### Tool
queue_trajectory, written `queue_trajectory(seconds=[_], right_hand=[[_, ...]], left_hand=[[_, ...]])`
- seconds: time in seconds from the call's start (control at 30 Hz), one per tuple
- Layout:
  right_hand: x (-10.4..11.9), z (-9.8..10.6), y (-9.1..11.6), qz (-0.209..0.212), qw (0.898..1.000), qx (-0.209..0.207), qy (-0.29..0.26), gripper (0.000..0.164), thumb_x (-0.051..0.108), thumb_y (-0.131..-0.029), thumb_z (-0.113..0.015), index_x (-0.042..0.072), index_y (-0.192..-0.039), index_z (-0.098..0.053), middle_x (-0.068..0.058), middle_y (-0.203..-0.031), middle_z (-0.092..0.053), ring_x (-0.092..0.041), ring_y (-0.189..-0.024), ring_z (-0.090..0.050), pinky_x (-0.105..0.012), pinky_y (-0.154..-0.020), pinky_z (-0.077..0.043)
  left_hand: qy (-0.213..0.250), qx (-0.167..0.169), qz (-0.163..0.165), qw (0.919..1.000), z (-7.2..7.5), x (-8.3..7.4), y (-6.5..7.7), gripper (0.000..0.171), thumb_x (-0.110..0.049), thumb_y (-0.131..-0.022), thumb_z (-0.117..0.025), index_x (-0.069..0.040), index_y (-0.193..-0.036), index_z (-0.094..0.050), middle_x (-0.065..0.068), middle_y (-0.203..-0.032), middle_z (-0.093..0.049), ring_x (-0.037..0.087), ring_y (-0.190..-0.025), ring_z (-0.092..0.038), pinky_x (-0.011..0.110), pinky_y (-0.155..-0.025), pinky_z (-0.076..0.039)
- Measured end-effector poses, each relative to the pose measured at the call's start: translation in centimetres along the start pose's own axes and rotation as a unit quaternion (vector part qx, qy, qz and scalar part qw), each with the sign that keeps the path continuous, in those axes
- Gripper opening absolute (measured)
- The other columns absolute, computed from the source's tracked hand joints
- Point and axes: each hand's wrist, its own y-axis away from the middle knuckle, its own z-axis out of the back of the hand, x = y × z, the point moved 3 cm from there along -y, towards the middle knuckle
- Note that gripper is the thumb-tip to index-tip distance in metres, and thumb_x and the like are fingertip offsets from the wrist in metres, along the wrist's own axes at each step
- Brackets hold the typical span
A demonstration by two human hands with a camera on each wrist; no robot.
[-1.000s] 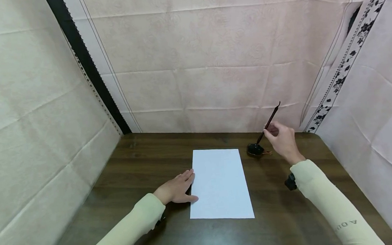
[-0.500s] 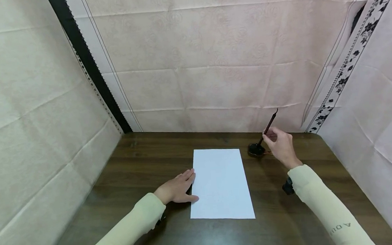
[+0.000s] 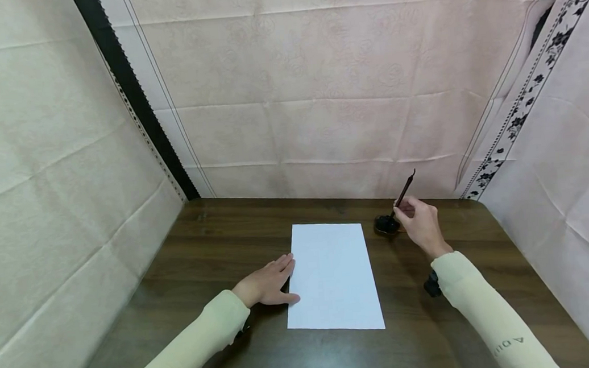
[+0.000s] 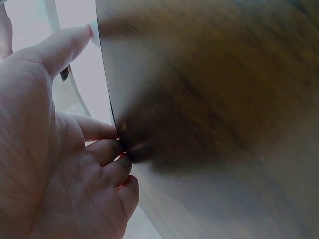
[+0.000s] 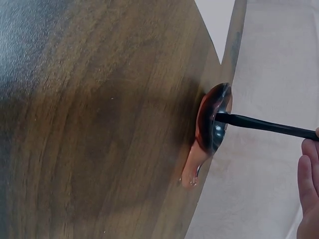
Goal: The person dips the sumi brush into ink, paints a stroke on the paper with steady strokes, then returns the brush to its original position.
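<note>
My left hand [image 3: 268,283] lies flat along the left edge of a blank white sheet of paper [image 3: 334,278], fingers straight and thumb spread over the sheet. In the left wrist view the thumb and fingertips [image 4: 107,133] meet the paper's edge. My right hand [image 3: 420,223] pinches a dark writing brush [image 3: 404,190], tilted with its upper end to the right. The brush's lower end is down in a small dish of black ink [image 3: 387,225]. In the right wrist view this spoon-shaped, orange-brown dish has a short handle [image 5: 190,172], and the brush tip is hidden in the ink.
A dark brown wooden table [image 3: 202,259] carries everything. Pale cloth [image 3: 288,93] hangs behind it, with more cloth at the left and a flower-bordered cloth [image 3: 569,147] at the right. The ink dish sits near the table's back edge, right of the paper.
My right hand has lowered slightly and shifted a little left with the brush, whose top end sits lower than before. My left hand stays on the paper.
</note>
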Motion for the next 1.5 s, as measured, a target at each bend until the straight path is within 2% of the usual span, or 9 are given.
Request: queue_trajectory(seconds=[0.17,0.23,0.4,0.47,0.57,0.77,0.83,1.07,1.5], right_hand=[[0.1,-0.1,0.0,0.000,1.000,0.005,0.004,0.011,0.012,-0.101,-0.072,0.005,-0.109,-0.075,-0.016,-0.103,-0.079,-0.032,-0.097,-0.076,-0.007,-0.078,-0.047],[0.2,-0.1,0.0,-0.003,1.000,0.007,0.006,0.011,0.011,-0.101,-0.071,0.004,-0.109,-0.075,-0.016,-0.104,-0.079,-0.033,-0.098,-0.076,-0.014,-0.080,-0.052],[0.2,-0.2,-0.1,-0.001,1.000,0.009,0.008,0.010,0.008,-0.101,-0.071,0.004,-0.109,-0.075,-0.017,-0.104,-0.079,-0.033,-0.098,-0.076,-0.045,-0.085,-0.060],[0.2,-0.2,-0.1,0.003,1.000,0.010,0.009,0.010,0.007,-0.100,-0.072,0.004,-0.109,-0.075,-0.017,-0.104,-0.079,-0.034,-0.098,-0.076,-0.049,-0.085,-0.060],[0.2,-0.2,-0.1,0.009,1.000,0.007,0.012,0.009,0.006,-0.099,-0.073,0.004,-0.108,-0.075,-0.017,-0.102,-0.079,-0.033,-0.096,-0.077,-0.042,-0.083,-0.061],[0.7,0.2,-0.5,0.024,1.000,0.000,0.012,0.009,0.007,-0.099,-0.073,0.003,-0.106,-0.076,-0.016,-0.101,-0.079,-0.033,-0.094,-0.077,-0.014,-0.078,-0.052],[1.1,0.4,-0.8,0.034,0.999,-0.005,0.013,0.009,0.006,-0.098,-0.074,0.002,-0.106,-0.076,-0.017,-0.100,-0.079,-0.034,-0.092,-0.077,-0.018,-0.078,-0.054],[2.1,0.9,-1.5,0.039,0.999,-0.003,0.018,0.010,0.005,-0.099,-0.073,-0.001,-0.105,-0.075,-0.019,-0.101,-0.079,-0.035,-0.093,-0.077,-0.049,-0.082,-0.061],[1.0,0.4,-0.2,0.001,1.000,0.013,0.021,0.012,0.010,-0.101,-0.072,0.002,-0.108,-0.075,-0.017,-0.102,-0.079,-0.034,-0.096,-0.077,-0.049,-0.083,-0.060]], left_hand=[[-0.001,0.001,0.000,1.0000,-0.1,0.0,0.0,0.095,-0.057,-0.101,-0.062,0.001,-0.166,-0.024,0.016,-0.178,-0.017,0.032,-0.166,-0.017,0.049,-0.134,-0.023],[-0.001,0.002,0.001,1.0000,-0.1,0.1,0.0,0.095,-0.057,-0.101,-0.062,0.000,-0.167,-0.024,0.015,-0.178,-0.017,0.031,-0.166,-0.017,0.048,-0.134,-0.023],[-0.003,0.003,0.004,1.0000,-0.2,0.1,-0.1,0.096,-0.059,-0.101,-0.061,-0.001,-0.167,-0.024,0.014,-0.178,-0.016,0.030,-0.166,-0.016,0.047,-0.134,-0.023],[-0.004,0.004,0.006,1.0000,-0.2,0.1,0.0,0.096,-0.059,-0.101,-0.061,-0.001,-0.167,-0.024,0.014,-0.178,-0.016,0.030,-0.167,-0.016,0.047,-0.134,-0.023],[-0.004,0.006,0.010,0.9999,-0.2,0.1,0.0,0.096,-0.060,-0.101,-0.061,-0.001,-0.167,-0.024,0.014,-0.178,-0.016,0.029,-0.167,-0.016,0.047,-0.134,-0.023],[-0.010,0.007,0.013,0.9998,-0.3,0.2,0.0,0.096,-0.060,-0.101,-0.061,-0.002,-0.167,-0.024,0.013,-0.179,-0.016,0.029,-0.167,-0.016,0.046,-0.134,-0.023],[-0.010,0.007,0.012,0.9999,-0.3,0.2,0.0,0.096,-0.060,-0.101,-0.061,-0.002,-0.167,-0.024,0.013,-0.178,-0.017,0.029,-0.167,-0.016,0.046,-0.134,-0.023],[-0.009,0.004,0.015,0.9998,-0.1,0.2,0.0,0.096,-0.060,-0.101,-0.062,-0.002,-0.167,-0.024,0.013,-0.178,-0.017,0.029,-0.167,-0.016,0.046,-0.134,-0.023],[-0.006,0.006,0.010,0.9999,0.0,0.0,0.0,0.095,-0.059,-0.101,-0.061,-0.001,-0.167,-0.023,0.014,-0.178,-0.016,0.030,-0.166,-0.016,0.047,-0.134,-0.022]])
